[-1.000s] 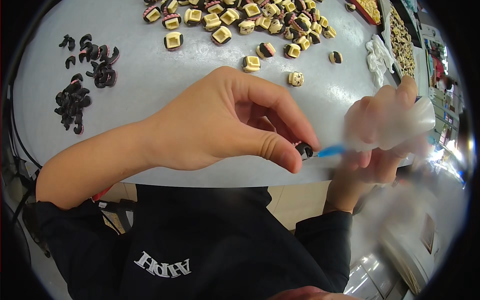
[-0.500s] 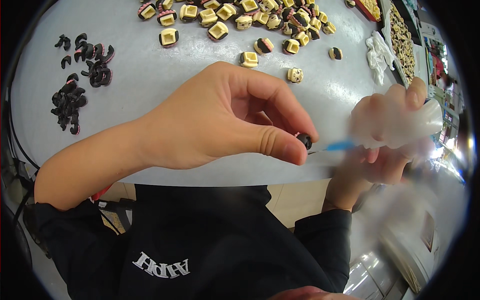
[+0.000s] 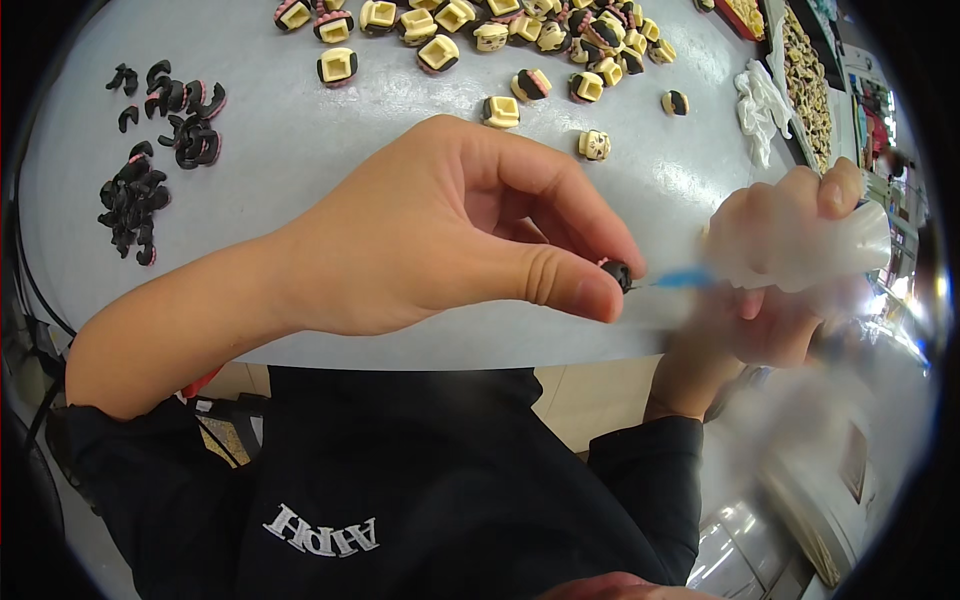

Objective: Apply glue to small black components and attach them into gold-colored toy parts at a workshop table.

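My left hand [image 3: 455, 235] is above the table, thumb and index finger pinching a small black piece with a pink edge [image 3: 617, 274]. My right hand [image 3: 775, 235], partly veiled by a hazy patch, is wrapped round a whitish translucent squeeze bottle [image 3: 872, 243]. From the bottle side a blue needle nozzle [image 3: 685, 278] points left, its thin tip right at the black piece; whether it touches cannot be made out. Loose black curved pieces with pink edges [image 3: 135, 203] lie in clusters at the left. Beyond my hands are several cream doll-head pieces [image 3: 437, 53] with black parts.
The grey table [image 3: 330, 130] has its curved front edge close to my body. At the far right are a crumpled white tissue [image 3: 762, 110], a tray of many small cream pieces [image 3: 805, 85] and a red-rimmed box [image 3: 745, 18]. Dark cables run along the left rim.
My left hand with the black piece has shifted slightly right. The nozzle tip has moved a little up, from the piece's lower side to its right side.
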{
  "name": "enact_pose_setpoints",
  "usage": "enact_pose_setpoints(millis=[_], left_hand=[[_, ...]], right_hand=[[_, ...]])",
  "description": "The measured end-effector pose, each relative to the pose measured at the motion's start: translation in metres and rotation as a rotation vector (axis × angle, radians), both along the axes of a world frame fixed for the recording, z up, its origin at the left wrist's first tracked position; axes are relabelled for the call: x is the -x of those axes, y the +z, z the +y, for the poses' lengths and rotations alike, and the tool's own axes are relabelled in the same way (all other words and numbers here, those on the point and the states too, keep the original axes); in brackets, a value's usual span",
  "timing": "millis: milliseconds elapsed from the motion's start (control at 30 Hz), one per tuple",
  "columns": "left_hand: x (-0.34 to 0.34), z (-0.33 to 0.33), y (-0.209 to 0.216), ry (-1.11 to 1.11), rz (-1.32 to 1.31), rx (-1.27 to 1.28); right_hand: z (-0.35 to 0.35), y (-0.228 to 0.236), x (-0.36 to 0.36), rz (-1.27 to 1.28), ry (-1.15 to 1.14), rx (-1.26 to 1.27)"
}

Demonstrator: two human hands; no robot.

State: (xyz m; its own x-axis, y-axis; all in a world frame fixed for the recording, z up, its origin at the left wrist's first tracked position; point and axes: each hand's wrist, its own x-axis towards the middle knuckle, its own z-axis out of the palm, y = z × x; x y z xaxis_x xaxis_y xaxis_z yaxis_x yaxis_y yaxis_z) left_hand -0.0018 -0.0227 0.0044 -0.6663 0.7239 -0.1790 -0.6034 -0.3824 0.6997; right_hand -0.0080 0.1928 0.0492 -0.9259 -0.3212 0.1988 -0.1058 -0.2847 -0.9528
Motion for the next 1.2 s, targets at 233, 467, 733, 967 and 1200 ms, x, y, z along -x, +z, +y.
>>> enact_pose_setpoints(millis=[233,467,733,967,1200], left_hand=[[0.000,0.001,0.000,0.003,0.009,0.007],[0.000,0.001,0.001,-0.003,0.007,0.040],[0.001,-0.001,0.001,0.006,0.019,0.018],[-0.001,0.000,0.001,0.033,0.053,0.087],[0.003,-0.006,-0.008,-0.016,0.126,0.012]], right_hand=[[-0.001,-0.003,0.000,-0.018,-0.007,0.114],[-0.001,-0.005,0.002,0.009,0.043,0.131],[0.019,0.006,0.024,-0.015,0.047,0.250],[0.016,0.010,0.045,0.214,-0.675,0.042],[0.058,0.000,0.063,0.151,-0.580,-0.683]])
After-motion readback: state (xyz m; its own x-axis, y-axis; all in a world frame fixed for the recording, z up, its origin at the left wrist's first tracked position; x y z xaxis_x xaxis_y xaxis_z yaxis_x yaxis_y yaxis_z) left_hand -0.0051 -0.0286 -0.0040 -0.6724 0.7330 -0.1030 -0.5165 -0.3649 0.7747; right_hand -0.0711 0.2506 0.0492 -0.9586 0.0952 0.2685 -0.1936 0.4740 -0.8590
